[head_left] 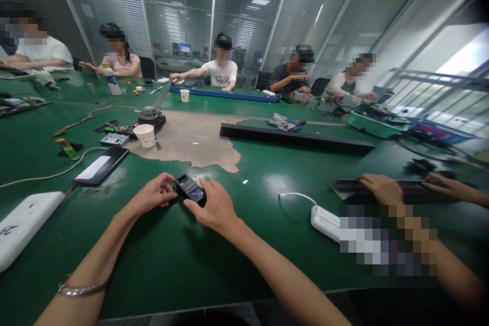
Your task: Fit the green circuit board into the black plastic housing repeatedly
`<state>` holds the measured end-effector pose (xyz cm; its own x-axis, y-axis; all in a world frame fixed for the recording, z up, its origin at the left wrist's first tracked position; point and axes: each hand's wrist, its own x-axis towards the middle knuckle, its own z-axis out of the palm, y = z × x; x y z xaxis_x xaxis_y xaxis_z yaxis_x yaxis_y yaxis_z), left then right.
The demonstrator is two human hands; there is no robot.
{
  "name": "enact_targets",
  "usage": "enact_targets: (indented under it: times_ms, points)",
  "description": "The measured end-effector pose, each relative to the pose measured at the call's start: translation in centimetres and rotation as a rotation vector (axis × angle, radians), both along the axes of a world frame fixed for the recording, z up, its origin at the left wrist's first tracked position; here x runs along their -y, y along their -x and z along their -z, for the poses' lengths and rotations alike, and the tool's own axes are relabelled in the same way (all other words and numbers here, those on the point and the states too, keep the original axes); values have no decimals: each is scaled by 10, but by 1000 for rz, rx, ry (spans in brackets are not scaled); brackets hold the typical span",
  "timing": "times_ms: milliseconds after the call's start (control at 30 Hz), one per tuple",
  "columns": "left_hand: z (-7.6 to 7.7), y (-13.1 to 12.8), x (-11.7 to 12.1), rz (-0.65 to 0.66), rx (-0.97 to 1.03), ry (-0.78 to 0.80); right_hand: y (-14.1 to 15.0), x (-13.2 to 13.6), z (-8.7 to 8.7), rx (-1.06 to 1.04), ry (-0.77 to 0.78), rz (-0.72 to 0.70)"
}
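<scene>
My right hand (pixel 216 206) holds a small black box-shaped device (pixel 191 189) just above the green table, its thumb along the near end and its fingers at the far side. On the device's upper face are a small glossy screen-like window and a row of light marks. My left hand (pixel 156 194) is at the device's left end, its fingers curled in and its thumb and index tips close together by the edge. Whether something tiny sits between those tips cannot be made out. Beneath the hands lies the green tabletop (pixel 183 275).
Left are a phone (pixel 114 159), a white power bank (pixel 30 224) and a paper cup (pixel 145 135). A long black bar (pixel 294 138) lies ahead. On the right are a white power bank with a cable (pixel 324 221) and a co-worker's hands (pixel 382 188). Several people sit across the table.
</scene>
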<state>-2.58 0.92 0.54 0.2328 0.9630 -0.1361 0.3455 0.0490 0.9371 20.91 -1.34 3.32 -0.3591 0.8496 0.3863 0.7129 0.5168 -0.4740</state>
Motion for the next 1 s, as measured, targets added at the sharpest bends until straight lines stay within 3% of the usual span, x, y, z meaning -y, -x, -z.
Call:
enact_targets:
  times_ms: [267,467,600,767,1000]
  points:
    - [2,0,-4,8,-105,-21,4,1,9,-49,-14,31]
    - [0,-2,-1,-2,-124,-38,0,5,-20,-133,-101,54]
    - [-1,-2,0,7,-138,-48,-20,-9,-31,-184,-114,94]
    - [-1,-3,-2,-15,-169,-31,-55,-30,-12,-145,11,168]
    - [-3,-3,-1,-15,-175,-50,-73,-31,9,-138,104,198]
